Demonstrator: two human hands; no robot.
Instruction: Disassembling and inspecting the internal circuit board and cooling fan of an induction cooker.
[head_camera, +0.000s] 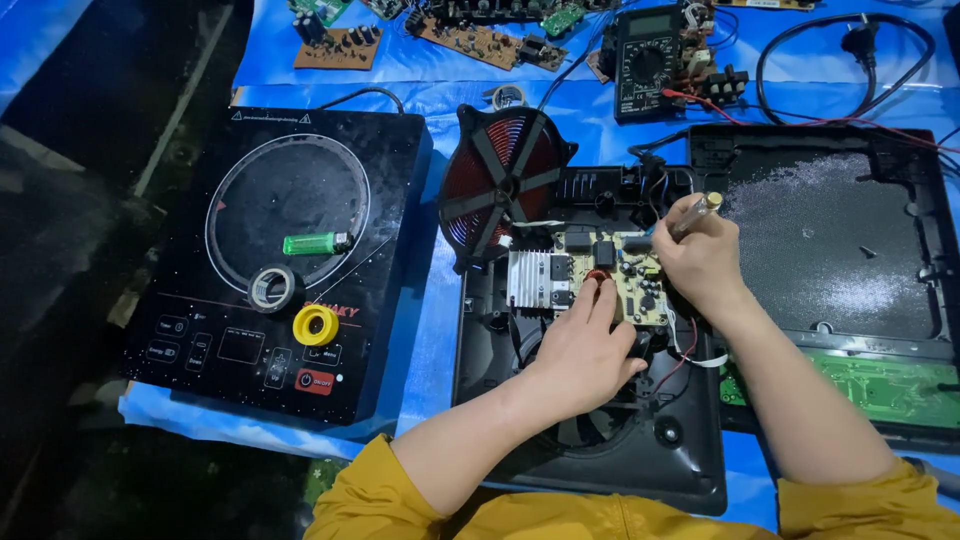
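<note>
On circuit board (610, 275): L fingers (600, 295); R fingers (672, 222) round tool (700, 210)

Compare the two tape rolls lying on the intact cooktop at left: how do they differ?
The yellow roll is bright yellow, while the black roll is dark with a pale inner core. The yellow roll sits lower, among the control-panel markings of the cooktop; the black roll lies on the edge of the printed ring, nearer the green lighter. The black roll looks slightly wider across. Both lie flat, hole upward, untouched by either hand.
</note>
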